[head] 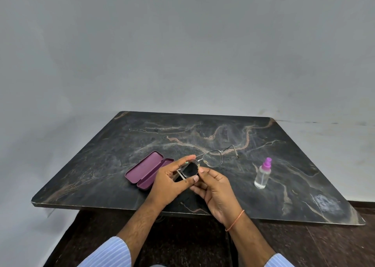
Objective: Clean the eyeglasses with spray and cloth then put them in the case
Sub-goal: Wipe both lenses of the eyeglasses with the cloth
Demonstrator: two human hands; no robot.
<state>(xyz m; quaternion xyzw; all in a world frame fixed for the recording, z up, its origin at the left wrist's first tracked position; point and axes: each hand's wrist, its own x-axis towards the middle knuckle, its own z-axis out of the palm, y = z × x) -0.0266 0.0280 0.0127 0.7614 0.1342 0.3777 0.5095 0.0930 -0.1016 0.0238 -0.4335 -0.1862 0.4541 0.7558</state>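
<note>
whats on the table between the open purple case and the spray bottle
In the head view, both hands, left and right, hold the eyeglasses between the case and the spray bottle.

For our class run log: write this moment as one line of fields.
step: wiping lens | left hand: holds glasses | right hand: rubs lens with dark cloth | case: open | spray: upright, untouched
</note>
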